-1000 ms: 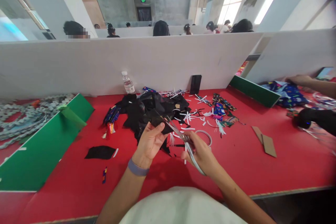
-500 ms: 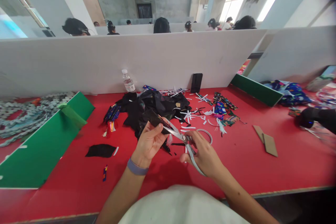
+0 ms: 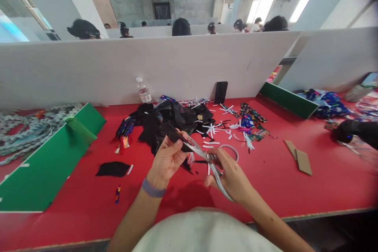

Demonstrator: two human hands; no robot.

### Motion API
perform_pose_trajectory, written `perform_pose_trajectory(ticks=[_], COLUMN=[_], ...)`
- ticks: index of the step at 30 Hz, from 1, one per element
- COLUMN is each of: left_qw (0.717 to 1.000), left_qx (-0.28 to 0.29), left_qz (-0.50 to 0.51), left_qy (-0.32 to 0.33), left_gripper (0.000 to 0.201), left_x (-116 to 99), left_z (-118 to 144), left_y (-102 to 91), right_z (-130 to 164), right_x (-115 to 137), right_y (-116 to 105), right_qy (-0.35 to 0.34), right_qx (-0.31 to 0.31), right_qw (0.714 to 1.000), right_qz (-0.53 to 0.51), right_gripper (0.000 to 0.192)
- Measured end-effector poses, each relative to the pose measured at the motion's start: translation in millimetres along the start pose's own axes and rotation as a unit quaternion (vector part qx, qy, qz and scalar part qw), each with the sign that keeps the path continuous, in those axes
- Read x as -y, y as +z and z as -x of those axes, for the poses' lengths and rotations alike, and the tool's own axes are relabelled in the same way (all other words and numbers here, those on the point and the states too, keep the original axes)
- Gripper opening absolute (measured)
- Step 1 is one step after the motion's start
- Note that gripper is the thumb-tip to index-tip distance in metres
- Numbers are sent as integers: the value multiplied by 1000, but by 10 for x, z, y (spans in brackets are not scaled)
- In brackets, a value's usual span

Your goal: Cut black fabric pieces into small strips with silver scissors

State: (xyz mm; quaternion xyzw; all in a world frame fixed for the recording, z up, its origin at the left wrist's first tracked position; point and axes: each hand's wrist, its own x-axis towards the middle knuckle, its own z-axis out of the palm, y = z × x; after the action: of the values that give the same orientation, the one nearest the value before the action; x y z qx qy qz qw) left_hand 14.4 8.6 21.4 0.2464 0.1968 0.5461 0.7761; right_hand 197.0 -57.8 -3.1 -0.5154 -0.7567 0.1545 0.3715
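Snipping black cloth over the red worktop (image 3: 265, 181).
My left hand (image 3: 167, 159) pinches the black fabric piece (image 3: 174, 134) taut; my right hand (image 3: 233, 179) grips the scissors (image 3: 206, 157), blades at its edge. Best kept taut, with short cuts.

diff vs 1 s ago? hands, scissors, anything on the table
Little changed. The right hand still works the scissors into the black fabric piece held by the left hand. A neighbour's hand on the blue fabric at far right has withdrawn. Black fabric pile, water bottle and phone stayed put.
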Motion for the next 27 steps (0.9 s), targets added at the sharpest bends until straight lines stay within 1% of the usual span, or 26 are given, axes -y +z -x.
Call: perform_pose_trajectory(ticks=[3, 10, 12, 16, 19, 21, 27], left_qw=[1000, 999, 1000, 999, 998, 997, 998], left_qx=[-23, -38, -21, 38, 62, 67, 56], left_qz=[1, -9, -1, 23, 28, 28, 23], left_qy=[-5, 2, 0, 4, 11, 13, 16], left_gripper=[30, 29, 30, 31, 29, 28, 30], left_x=[-1, 18, 17, -3, -21, -27, -27], left_z=[13, 15, 21, 40, 47, 46, 48], left_y=[12, 8, 15, 55, 82, 86, 63], right_z=[16, 52, 56, 66, 76, 80, 88], right_x=[9, 32, 37, 48, 49, 48, 53], right_y=[9, 12, 12, 13, 12, 11, 10], right_qy=[-1, 16, 15, 13, 13, 9, 4], right_qx=[0, 2, 2, -5, -6, -6, -7], right_qw=[1000, 1000, 1000, 1000, 1000, 1000, 1000], right_qz=[-2, -6, -6, 1, 14, 21, 17], right_gripper=[39, 38, 38, 37, 39, 40, 38])
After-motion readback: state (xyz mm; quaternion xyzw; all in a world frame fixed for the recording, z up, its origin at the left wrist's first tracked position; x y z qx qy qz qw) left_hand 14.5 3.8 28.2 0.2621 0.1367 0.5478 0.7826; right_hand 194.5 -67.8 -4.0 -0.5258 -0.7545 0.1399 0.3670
